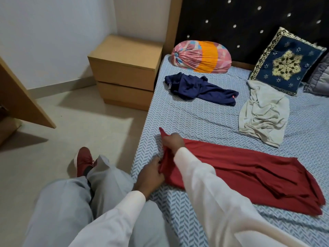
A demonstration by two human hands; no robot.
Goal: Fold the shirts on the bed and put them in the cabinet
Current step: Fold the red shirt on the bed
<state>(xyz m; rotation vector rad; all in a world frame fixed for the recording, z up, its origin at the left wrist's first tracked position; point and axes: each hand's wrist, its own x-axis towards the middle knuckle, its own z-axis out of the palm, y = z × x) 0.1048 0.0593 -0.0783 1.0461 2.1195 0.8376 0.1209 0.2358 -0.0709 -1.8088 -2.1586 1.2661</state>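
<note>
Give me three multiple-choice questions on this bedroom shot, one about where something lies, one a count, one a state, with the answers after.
1. Where does the navy shirt lie?
A. on the sheet, just in front of the pink and orange bolster
B. on a chair
C. in a laundry basket

2. How many shirts are on the bed?
A. one
B. three
C. five

3. What state is the red shirt in?
A. on a hanger
B. rolled into a ball
C. laid out long, one end gripped

Answers:
1 A: it lies crumpled on the sheet beside the bolster.
2 B: navy, red and a pale shirt.
3 C: the left hand and right hand hold its end near the bed's edge.
</note>
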